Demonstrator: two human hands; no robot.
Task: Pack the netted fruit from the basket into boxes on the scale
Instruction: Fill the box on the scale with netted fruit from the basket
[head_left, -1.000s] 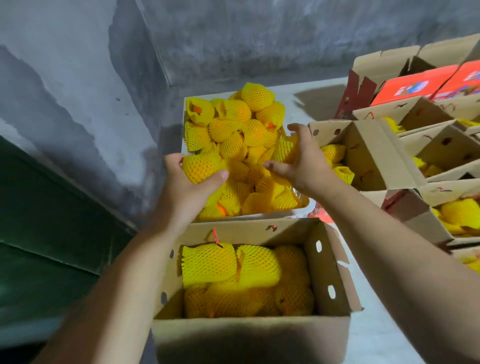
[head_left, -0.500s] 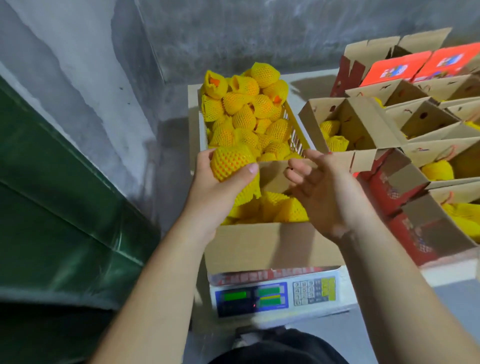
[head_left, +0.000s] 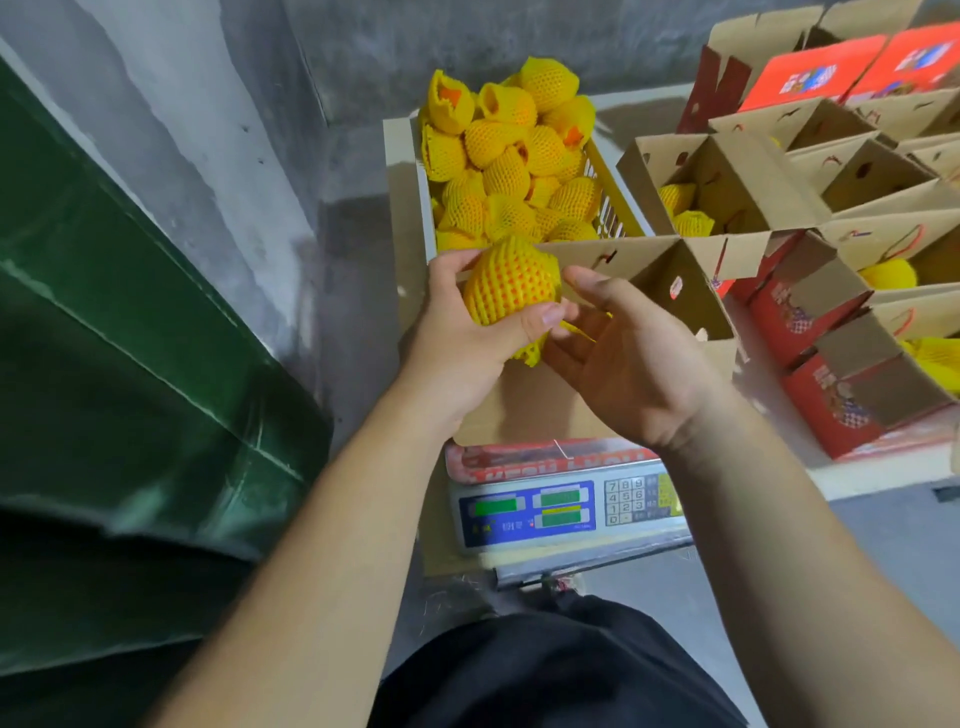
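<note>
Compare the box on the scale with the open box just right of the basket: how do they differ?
The box on the scale sits nearest, partly hidden by both hands; the box beside the basket stands clear, untouched. Fruit shows inside the farther box, while the near box's contents are hidden. Both are brown cardboard, flaps open.

Both forearms are bare, with no sleeves, watch or rings visible. At the bottom of the frame the person wears a black garment (head_left: 561, 670).
</note>
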